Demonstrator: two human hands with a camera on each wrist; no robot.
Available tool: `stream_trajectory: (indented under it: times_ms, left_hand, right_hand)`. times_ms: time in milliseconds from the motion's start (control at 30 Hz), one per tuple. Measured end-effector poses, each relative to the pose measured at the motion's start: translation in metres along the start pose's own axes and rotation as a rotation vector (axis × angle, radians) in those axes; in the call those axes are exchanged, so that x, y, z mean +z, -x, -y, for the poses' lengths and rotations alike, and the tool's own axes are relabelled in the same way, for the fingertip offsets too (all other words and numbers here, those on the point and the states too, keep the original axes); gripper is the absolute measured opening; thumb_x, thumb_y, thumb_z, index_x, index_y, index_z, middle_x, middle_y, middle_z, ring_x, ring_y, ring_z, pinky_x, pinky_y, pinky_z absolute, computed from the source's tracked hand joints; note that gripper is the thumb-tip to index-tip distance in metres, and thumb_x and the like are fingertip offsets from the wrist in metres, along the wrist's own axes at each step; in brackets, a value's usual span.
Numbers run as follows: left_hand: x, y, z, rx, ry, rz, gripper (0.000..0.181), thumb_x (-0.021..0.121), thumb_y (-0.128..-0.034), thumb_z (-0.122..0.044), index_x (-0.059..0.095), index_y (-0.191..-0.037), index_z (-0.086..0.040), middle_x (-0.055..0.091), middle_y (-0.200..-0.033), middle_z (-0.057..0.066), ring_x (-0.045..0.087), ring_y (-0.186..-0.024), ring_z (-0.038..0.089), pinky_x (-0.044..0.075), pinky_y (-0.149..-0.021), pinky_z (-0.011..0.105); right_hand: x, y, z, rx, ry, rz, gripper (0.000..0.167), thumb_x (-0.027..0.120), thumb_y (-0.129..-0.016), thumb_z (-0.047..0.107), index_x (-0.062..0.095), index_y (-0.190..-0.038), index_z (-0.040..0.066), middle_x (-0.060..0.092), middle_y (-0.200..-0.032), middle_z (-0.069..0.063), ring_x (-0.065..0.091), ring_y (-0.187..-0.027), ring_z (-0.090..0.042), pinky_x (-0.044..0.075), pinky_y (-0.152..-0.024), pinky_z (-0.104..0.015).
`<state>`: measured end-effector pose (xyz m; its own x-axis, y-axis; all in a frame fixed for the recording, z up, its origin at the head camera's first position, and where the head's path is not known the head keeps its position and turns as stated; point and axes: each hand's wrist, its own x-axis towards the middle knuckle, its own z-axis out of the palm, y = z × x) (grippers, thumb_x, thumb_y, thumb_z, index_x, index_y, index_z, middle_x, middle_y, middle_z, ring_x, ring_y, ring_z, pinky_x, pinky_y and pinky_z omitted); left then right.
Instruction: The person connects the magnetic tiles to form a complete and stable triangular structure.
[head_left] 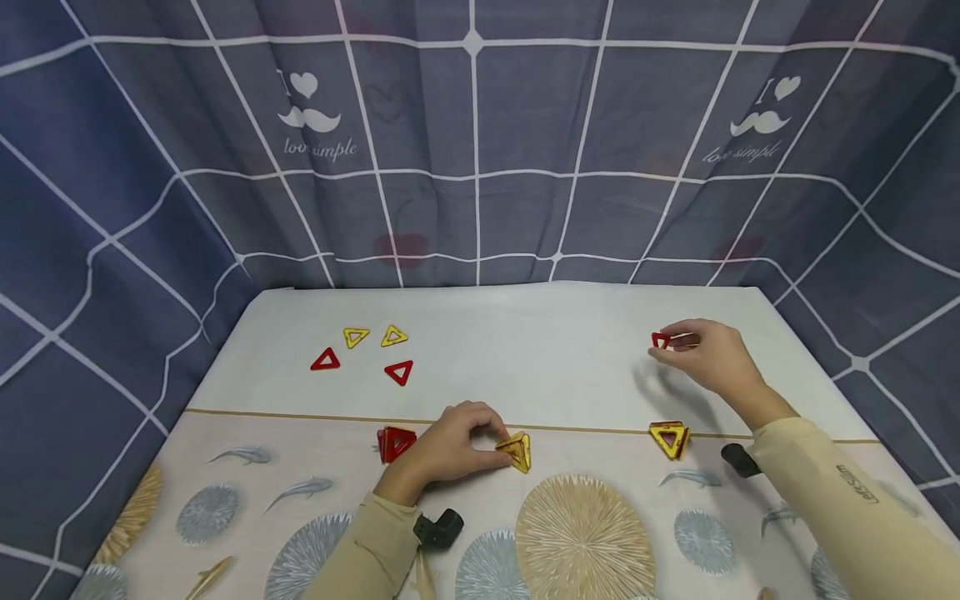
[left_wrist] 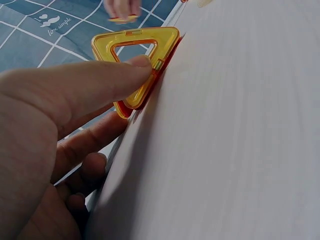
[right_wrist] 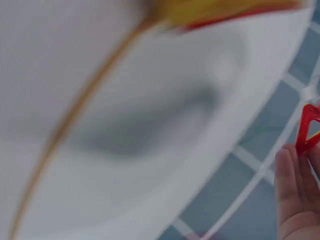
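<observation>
My left hand (head_left: 457, 442) pinches a yellow triangular piece (head_left: 516, 451) just above the patterned cloth; in the left wrist view its thumb lies across the yellow triangle (left_wrist: 136, 36), which has a red edge behind it. Raised over the white area at the right, my right hand (head_left: 708, 357) holds a small red triangle (head_left: 660, 340) at its fingertips. The right wrist view shows that red triangle (right_wrist: 304, 131) at the edge, against the fingers. Below the right hand lies a yellow triangular piece (head_left: 669, 438) with red parts, touched by neither hand.
Beside my left wrist sits a red triangular piece (head_left: 395, 443). Farther back on the left lie two yellow triangles (head_left: 356, 336) (head_left: 393, 336) and two red triangles (head_left: 326, 360) (head_left: 399, 372). A grid-patterned curtain (head_left: 525, 150) stands behind the table.
</observation>
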<state>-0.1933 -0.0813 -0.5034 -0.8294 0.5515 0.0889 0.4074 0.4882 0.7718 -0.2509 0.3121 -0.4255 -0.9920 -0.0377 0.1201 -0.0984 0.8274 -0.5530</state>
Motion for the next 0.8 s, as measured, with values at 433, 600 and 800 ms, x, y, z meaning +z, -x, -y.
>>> stream_trajectory:
  times_ms: [433, 600, 800]
  left_hand:
    - [-0.001, -0.002, 0.003, -0.008, -0.014, 0.004, 0.021, 0.086, -0.0818, -0.032, 0.069, -0.093, -0.03, 0.063, -0.096, -0.02, 0.055, -0.097, 0.008, 0.037, -0.097, 0.044]
    - [0.0, -0.002, 0.003, -0.002, -0.008, 0.011, 0.021, 0.086, -0.0818, -0.031, 0.069, -0.094, -0.029, 0.064, -0.096, -0.02, 0.055, -0.096, 0.007, 0.038, -0.096, 0.043]
    - [-0.001, -0.002, 0.002, 0.028, -0.004, 0.006, 0.02, 0.086, -0.0824, -0.03, 0.069, -0.094, -0.027, 0.064, -0.097, -0.019, 0.055, -0.095, 0.008, 0.038, -0.095, 0.045]
  right_hand:
    - [0.044, 0.033, 0.096, -0.308, -0.172, 0.152, 0.028, 0.085, -0.083, 0.019, 0.076, -0.107, 0.007, 0.073, -0.104, -0.003, 0.071, -0.095, -0.029, 0.056, -0.083, -0.041]
    - [0.071, 0.049, 0.104, -0.346, -0.28, 0.263, 0.028, 0.084, -0.083, 0.013, 0.075, -0.108, 0.002, 0.073, -0.104, -0.003, 0.072, -0.094, -0.029, 0.056, -0.083, -0.034]
    - [0.096, 0.065, 0.101, -0.306, -0.363, 0.389, 0.029, 0.082, -0.085, 0.012, 0.074, -0.11, 0.001, 0.073, -0.106, -0.005, 0.072, -0.096, -0.021, 0.056, -0.08, -0.03]
